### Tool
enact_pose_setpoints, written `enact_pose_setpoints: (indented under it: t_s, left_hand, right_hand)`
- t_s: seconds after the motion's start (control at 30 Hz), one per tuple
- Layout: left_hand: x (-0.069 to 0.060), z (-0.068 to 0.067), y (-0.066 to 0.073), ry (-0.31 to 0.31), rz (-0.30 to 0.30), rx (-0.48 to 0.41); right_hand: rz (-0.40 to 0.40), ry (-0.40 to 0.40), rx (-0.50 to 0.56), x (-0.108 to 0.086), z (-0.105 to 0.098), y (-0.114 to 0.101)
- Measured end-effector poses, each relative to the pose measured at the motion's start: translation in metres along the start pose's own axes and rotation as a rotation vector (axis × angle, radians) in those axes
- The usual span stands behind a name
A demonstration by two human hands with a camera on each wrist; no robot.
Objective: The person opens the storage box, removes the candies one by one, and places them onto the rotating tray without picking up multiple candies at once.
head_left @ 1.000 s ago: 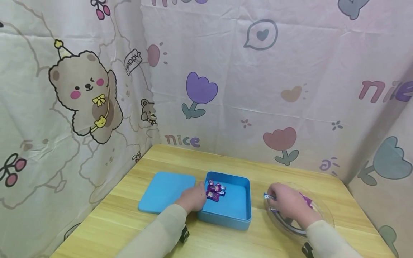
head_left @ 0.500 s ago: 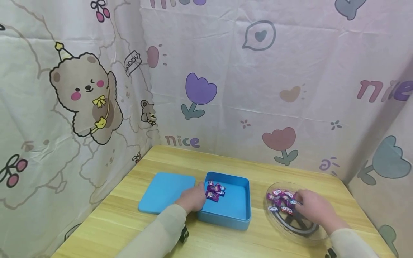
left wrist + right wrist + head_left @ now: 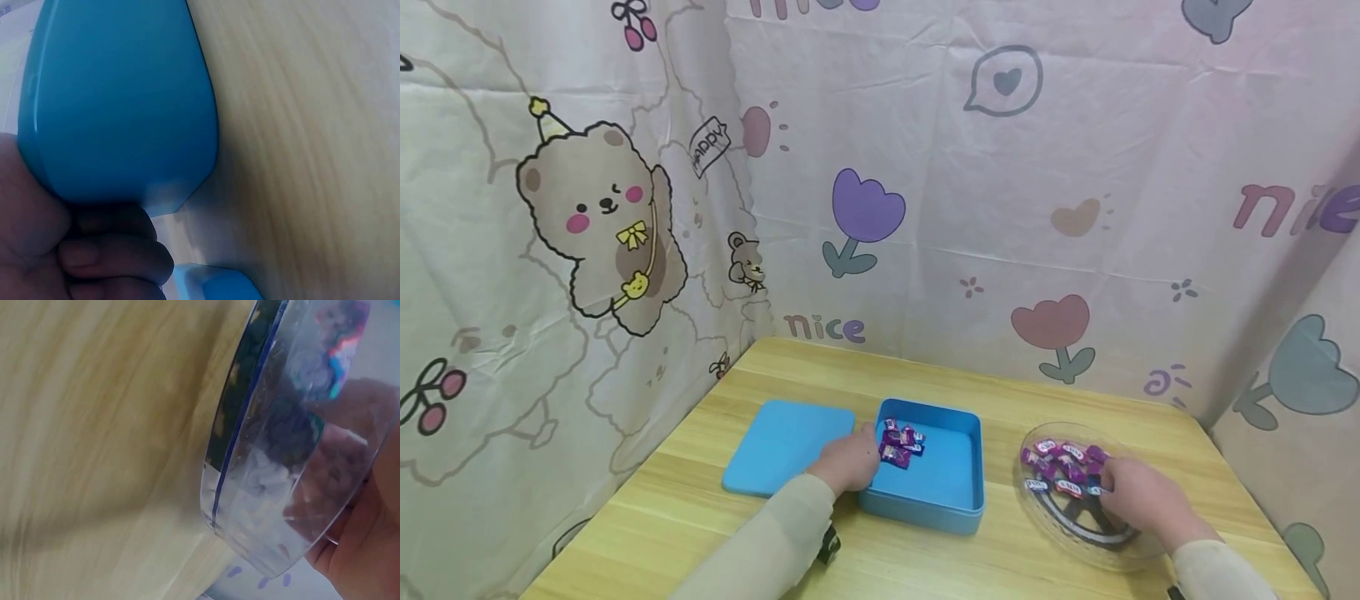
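A blue lunch-box-like box (image 3: 921,508) stands uncovered mid-table, with several purple wrapped candies (image 3: 895,454) along its left inside. My left hand (image 3: 848,462) grips that box's left wall; in the left wrist view its fingers (image 3: 119,256) curl against the outside. At the right is a clear round plate (image 3: 1138,550) with several purple candies (image 3: 1070,467) in its far left part. My right hand (image 3: 1142,500) reaches over its right side and pinches a small dark-blue and white wrapped candy (image 3: 1096,490). Through the clear wall in the right wrist view, the right fingers (image 3: 331,481) look blurred.
A flat blue lid (image 3: 778,446) lies left of the box, partly behind the left hand. The wooden table (image 3: 1000,567) meets a printed cloth (image 3: 955,333) at the back and sides.
My right hand has shifted right and toward the near side over the plate, uncovering the candies there. The blue and white candy moves along at its fingertips. The left hand stays on the box.
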State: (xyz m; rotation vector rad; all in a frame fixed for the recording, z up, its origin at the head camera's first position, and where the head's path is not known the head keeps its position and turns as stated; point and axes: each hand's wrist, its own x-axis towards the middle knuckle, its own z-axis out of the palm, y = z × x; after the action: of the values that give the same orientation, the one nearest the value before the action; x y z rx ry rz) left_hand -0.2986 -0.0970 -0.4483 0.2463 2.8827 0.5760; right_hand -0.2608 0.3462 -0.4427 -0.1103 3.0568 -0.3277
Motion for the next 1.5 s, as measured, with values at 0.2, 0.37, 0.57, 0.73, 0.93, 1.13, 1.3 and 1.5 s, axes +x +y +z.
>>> enact_pose_setpoints:
  t_s: [0.2, 0.37, 0.57, 0.73, 0.93, 1.13, 1.3, 1.5]
  left_hand:
    - [0.000, 0.000, 0.001, 0.008, 0.010, -0.001]
    - [0.000, -0.001, 0.001, 0.004, 0.002, -0.019]
    - [0.000, 0.000, 0.000, 0.004, 0.003, -0.027]
    - [0.001, 0.001, -0.001, 0.000, -0.001, -0.019]
    - [0.002, 0.002, -0.003, 0.001, 0.004, -0.022]
    - [0.003, 0.003, -0.004, -0.001, 0.008, -0.031]
    - [0.003, 0.003, -0.005, 0.002, 0.005, -0.049]
    - [0.004, 0.004, -0.006, 0.004, 0.012, -0.052]
  right_hand:
    - [0.001, 0.002, 0.009, 0.000, 0.001, 0.001]
    - [-0.010, 0.022, 0.005, 0.000, 0.002, -0.005]
    - [-0.062, 0.099, -0.003, -0.002, 0.000, -0.032]
    - [-0.115, 0.132, 0.027, 0.001, -0.001, -0.065]
    - [-0.215, 0.216, 0.060, 0.007, 0.003, -0.106]
    - [-0.288, 0.263, 0.099, 0.015, 0.012, -0.143]
    - [-0.329, 0.261, 0.113, 0.020, 0.020, -0.169]
    - [-0.362, 0.234, 0.119, 0.026, 0.028, -0.191]
